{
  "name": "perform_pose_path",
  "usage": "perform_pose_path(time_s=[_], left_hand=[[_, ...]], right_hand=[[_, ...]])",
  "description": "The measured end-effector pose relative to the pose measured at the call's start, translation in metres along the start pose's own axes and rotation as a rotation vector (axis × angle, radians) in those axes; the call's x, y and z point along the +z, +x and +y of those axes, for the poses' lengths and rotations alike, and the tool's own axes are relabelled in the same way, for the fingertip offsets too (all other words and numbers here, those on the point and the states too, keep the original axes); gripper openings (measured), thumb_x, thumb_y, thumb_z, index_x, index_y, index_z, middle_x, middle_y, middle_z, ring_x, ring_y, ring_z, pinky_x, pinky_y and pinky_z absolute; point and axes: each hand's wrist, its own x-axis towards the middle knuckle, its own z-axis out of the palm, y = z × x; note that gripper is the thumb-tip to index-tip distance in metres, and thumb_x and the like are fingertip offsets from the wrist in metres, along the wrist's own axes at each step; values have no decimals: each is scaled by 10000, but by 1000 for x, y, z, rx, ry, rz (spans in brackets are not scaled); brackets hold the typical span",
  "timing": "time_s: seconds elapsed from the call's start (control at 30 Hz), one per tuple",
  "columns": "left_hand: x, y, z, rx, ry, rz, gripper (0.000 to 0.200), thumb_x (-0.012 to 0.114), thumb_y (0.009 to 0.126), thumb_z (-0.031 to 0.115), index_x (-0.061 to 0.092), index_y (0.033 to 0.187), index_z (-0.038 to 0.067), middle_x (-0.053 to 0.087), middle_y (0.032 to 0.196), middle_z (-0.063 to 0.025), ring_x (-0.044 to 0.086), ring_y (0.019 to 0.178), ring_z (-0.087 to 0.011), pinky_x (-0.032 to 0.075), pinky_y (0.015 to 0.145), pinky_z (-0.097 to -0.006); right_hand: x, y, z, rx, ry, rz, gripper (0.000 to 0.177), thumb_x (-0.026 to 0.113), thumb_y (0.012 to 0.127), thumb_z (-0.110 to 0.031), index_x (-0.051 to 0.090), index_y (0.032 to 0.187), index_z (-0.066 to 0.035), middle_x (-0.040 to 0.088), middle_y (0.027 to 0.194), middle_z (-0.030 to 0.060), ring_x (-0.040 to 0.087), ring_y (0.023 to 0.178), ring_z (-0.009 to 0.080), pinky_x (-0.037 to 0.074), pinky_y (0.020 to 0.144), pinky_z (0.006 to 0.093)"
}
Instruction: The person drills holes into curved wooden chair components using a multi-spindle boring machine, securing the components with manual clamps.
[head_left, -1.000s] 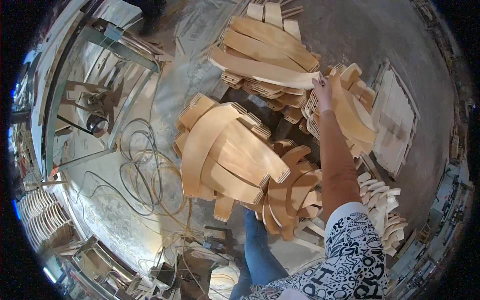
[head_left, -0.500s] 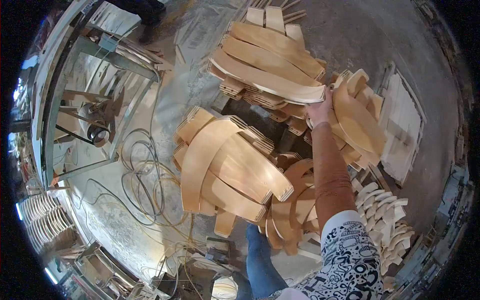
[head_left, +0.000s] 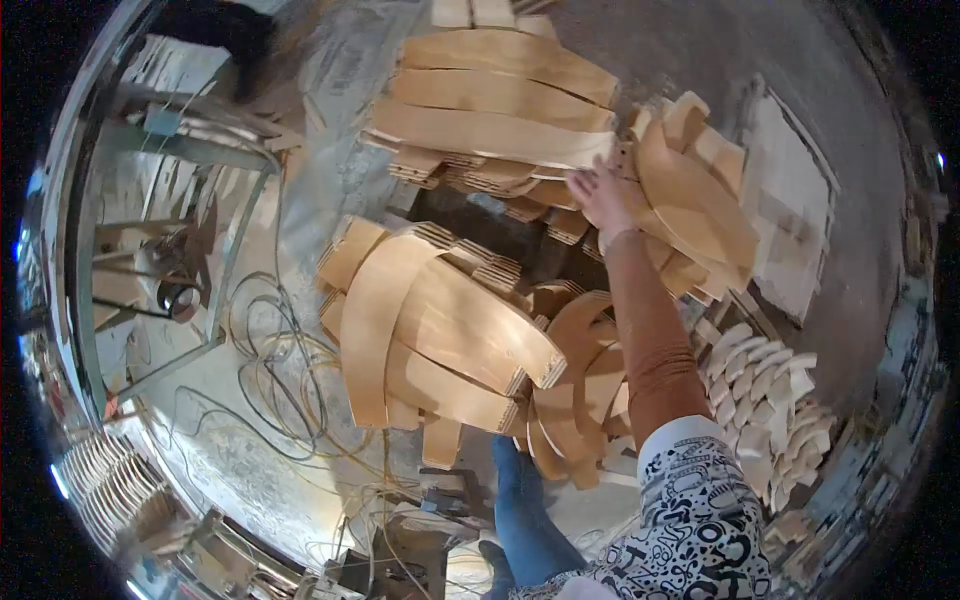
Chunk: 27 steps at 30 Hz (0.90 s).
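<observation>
**Right hand at the end of the far stack's front panel; view swung and blurred**

- Right hand [head_left: 600,195]: arm stretched forward, fingers look spread against the right end of the curved plywood panel [head_left: 480,132]. Motion blur hides whether they grip it or only press on it.
- Left hand: out of view.
- The panel lies front-most on the far stack [head_left: 500,70] of like panels, its length running left to right and its right end just above the hand.
- Change from half a second ago: the panel's end then jutted out past the stack, with the hand wrapped on its tip. Now it sits more in line with the panels behind it, and the hand sits just under the end. A second ago the hand was higher, at the panel's tip.
- The head camera has shifted. The whole scene sits further left and is smeared.
- Right stack [head_left: 700,200] of curved pieces: just beside the hand, on its right.
- Near stack [head_left: 440,330]: below and left of the forearm, unmoved.
- Small pale curved pieces [head_left: 760,390]: heaped right of the elbow.
- Cables [head_left: 280,380] loop on the floor at left, beside a metal frame [head_left: 180,200].
- Jeans leg [head_left: 525,510] shows at the bottom.
</observation>
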Motion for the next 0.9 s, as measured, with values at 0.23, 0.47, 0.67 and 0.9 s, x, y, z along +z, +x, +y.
perform_pose_path(time_s=[0.23,0.47,0.67,0.9], left_hand=[[-21,9,41,-11,165,-42,493,676,964,157,534,1428,67,701,1109,-139,679,985,-202,581,816,-354],[2,14,32,0,197,-20,489,675,965,156,535,1424,64,701,1105,-137,679,982,-200,581,813,-352],[12,16,20,31,209,16,486,674,966,156,537,1422,61,701,1101,-136,679,979,-198,581,810,-350],[9,14,13,57,249,53,482,672,966,156,538,1418,57,701,1097,-134,679,975,-196,581,808,-348]], right_hand=[[-140,-27,-12,-738,-879,431,491,635,979,-232,511,1375,32,600,1311,163,610,1164,289,496,987,372],[-309,-1,-40,-173,-109,1120,510,685,961,-349,545,1344,-44,627,1293,140,547,1248,272,461,1006,458],[-335,-2,-76,-160,135,789,487,682,964,-383,494,1378,-209,555,1367,103,530,1259,311,448,1044,483],[-332,-2,-71,-203,201,835,477,749,915,-367,508,1298,-215,532,1332,99,551,1182,286,494,932,430]])
